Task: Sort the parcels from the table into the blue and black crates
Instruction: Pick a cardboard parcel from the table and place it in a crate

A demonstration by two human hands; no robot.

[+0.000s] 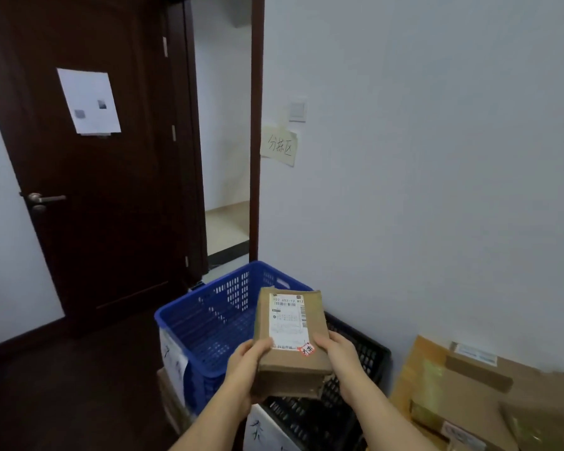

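Observation:
I hold a brown cardboard parcel (pixel 290 340) with a white shipping label and a small red sticker, level in front of me. My left hand (pixel 246 372) grips its near left edge and my right hand (pixel 341 356) grips its near right edge. The parcel hovers above the boundary between the blue crate (pixel 205 323), which looks empty, and the black crate (pixel 355 353) to its right. Both crates have white handwritten paper labels on their near sides.
More cardboard parcels (pixel 469 385) are stacked at the lower right against the white wall. A dark wooden door (pixel 95 190) stands at the left beside an open doorway. A yellow handwritten note (pixel 279 146) hangs on the wall.

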